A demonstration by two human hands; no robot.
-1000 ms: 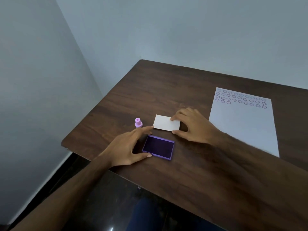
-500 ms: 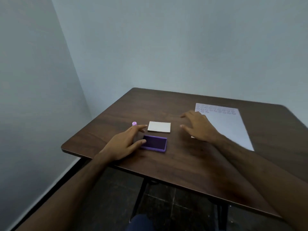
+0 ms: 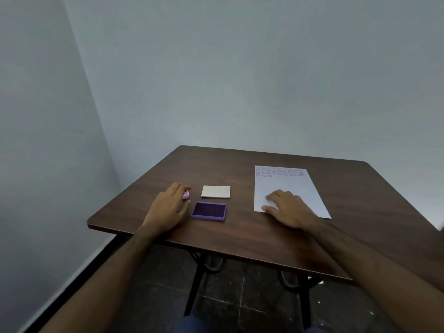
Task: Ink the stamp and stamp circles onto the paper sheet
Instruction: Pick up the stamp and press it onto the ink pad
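At a brown desk (image 3: 240, 236), the left hand (image 3: 168, 207) curls around a small pink stamp (image 3: 185, 195), grip not clearly closed, beside the open purple ink pad (image 3: 209, 211), while the right hand (image 3: 287, 209) lies flat and empty on the partly stamped sheet (image 3: 286, 188); inking likely comes next

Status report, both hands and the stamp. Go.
Left hand closing on pink stamp, grip unconfirmed. Right hand flat on paper sheet. Ink pad open, unobstructed.

Dim, even, cool light with soft faint shadows, slight overall blur, no glare, and wide-angle bending at the edges.
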